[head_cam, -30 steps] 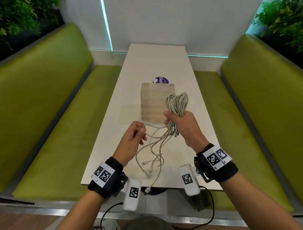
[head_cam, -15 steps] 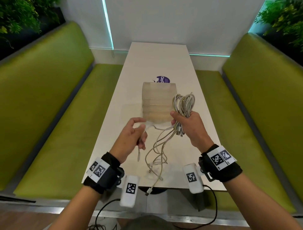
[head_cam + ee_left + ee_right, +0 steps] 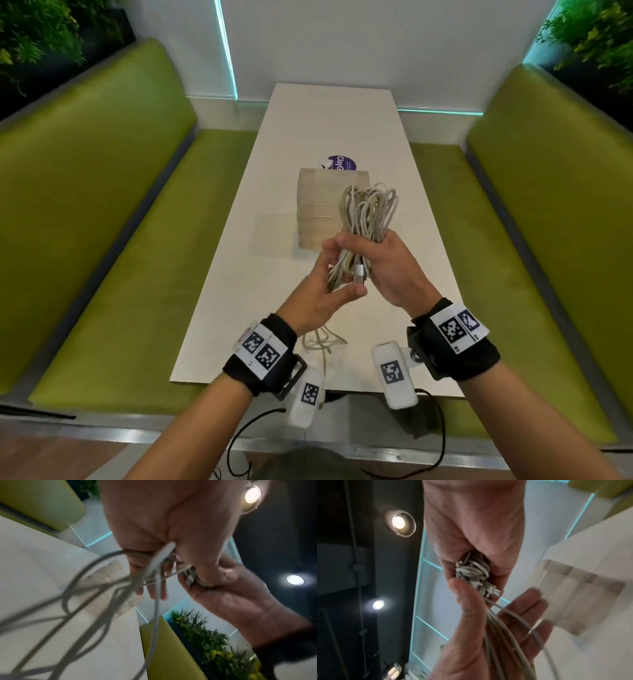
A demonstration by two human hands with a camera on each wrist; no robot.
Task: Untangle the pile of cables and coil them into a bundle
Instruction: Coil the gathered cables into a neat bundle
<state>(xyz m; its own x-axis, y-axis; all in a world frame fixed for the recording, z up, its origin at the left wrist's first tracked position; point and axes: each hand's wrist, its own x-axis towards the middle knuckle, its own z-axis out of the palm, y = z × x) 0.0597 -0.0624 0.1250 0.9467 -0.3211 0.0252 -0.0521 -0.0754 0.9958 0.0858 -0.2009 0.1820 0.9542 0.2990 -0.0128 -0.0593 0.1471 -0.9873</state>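
A bundle of white-grey cables (image 3: pixel 368 209) stands up in loops above the table, and my right hand (image 3: pixel 390 270) grips it round its lower part. A silver USB plug (image 3: pixel 358 274) sticks out below that fist. In the right wrist view the cable ends (image 3: pixel 471 569) are packed inside the curled fingers. My left hand (image 3: pixel 325 284) is up against the bundle from the left, fingers straight and thumb out, with the loose strands (image 3: pixel 501 626) running across its palm. Those strands (image 3: pixel 320 339) hang on down to the table's near edge.
A clear plastic box (image 3: pixel 318 212) stands on the white table (image 3: pixel 335 120) just behind the hands, with a purple sticker (image 3: pixel 340 163) beyond it. Green benches (image 3: pixel 102 205) (image 3: pixel 548 205) flank the table. A wall closes the far end.
My left hand has moved right, from pinching a strand out to the side to lying against the bundle. More loose cable has been drawn up off the table.
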